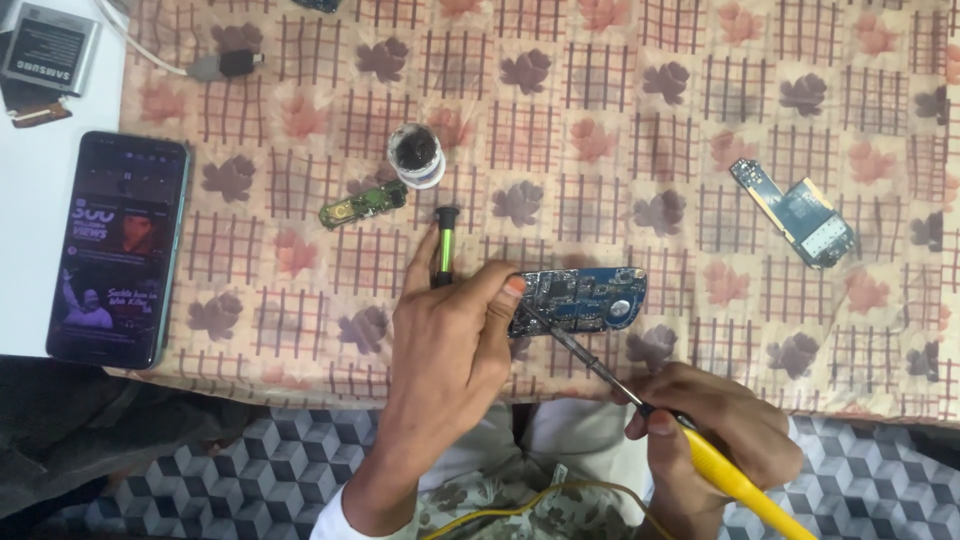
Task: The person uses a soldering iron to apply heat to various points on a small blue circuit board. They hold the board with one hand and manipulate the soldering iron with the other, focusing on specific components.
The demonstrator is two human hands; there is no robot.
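Pinched under the left hand [445, 340], a blue circuit board [585, 298] lies near the table's [640, 130] front edge. Right hand [715, 430] grips a yellow soldering iron [735, 482], tip touching the board. Beyond: a green-handled screwdriver [444, 245], a small paste tin [416, 155].

Three circuit boards lie on the bench: a large blue board [580, 298], a smaller blue board [797, 213] and a green strip board [362, 204]. One phone [117, 248], one battery [47, 47], one round tin [416, 155], one soldering iron [690, 447], one green-handled tool [444, 243].
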